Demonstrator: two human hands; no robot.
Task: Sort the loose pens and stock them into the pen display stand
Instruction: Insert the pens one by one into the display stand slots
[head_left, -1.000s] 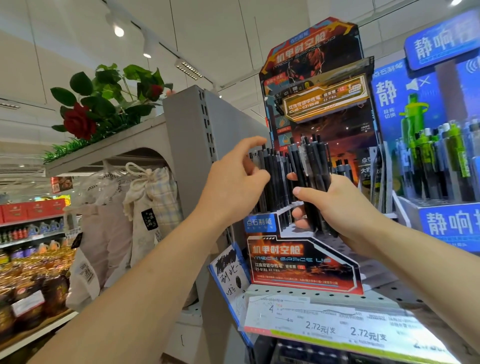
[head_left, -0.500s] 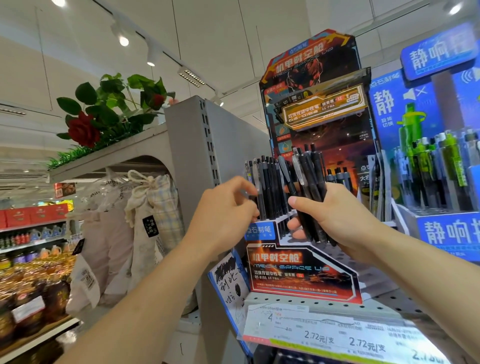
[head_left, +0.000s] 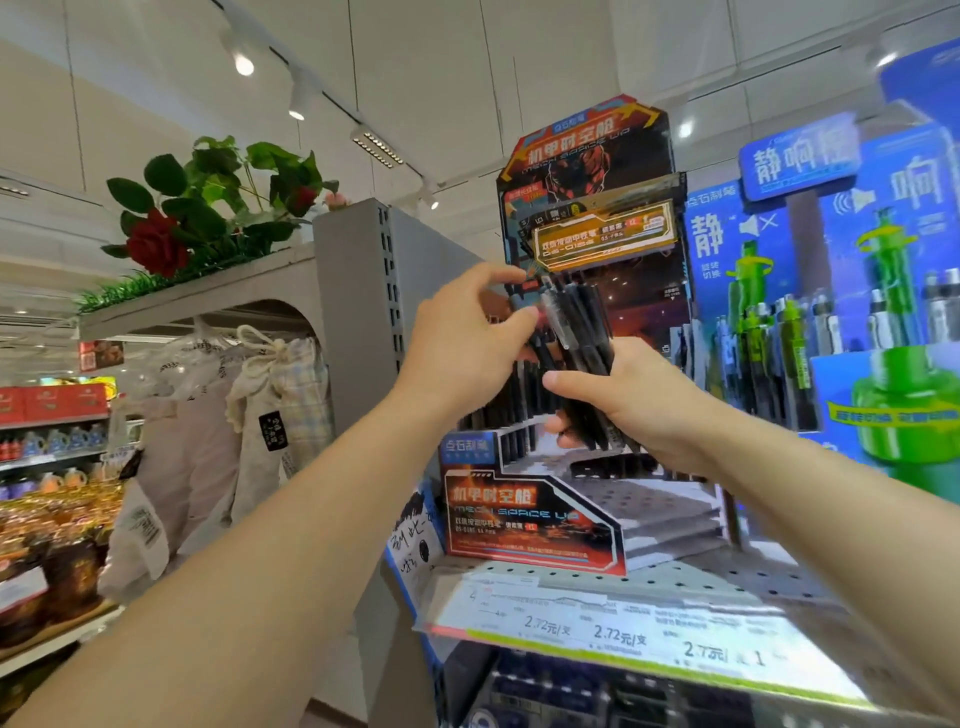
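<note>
I'm holding a bundle of black pens (head_left: 579, 343) in my right hand (head_left: 631, 402), fingers and thumb curling round the lower half of the bundle so it's clenched firmly. The pens are standing nearly upright, long axes running bottom to top with a slight lean to the left at the upper ends; the clicker and clip ends are pointing up toward the ceiling, the lower ends are poking out below my palm, just above the display's steps. Which way the tips face I can't tell for sure, given the blur.

My left hand (head_left: 467, 348) is reaching in from the left and pinching the top of one pen at the left edge of the bundle between thumb and fingertips.

The bundle is hovering in front of the black-and-orange pen display stand (head_left: 524, 512), above its stepped white tiers. More black pens (head_left: 511, 410) are standing upright in the stand's rear left rows, partly hidden behind my left hand.

The stand is sitting on a perforated grey shelf (head_left: 727, 577), with a price label strip (head_left: 613, 631) along the front edge. A blue display of green pens (head_left: 795, 332) is standing just to the right. A red artificial rose (head_left: 156, 244) is sitting on top of the neighbouring grey shelving unit (head_left: 358, 291).
</note>
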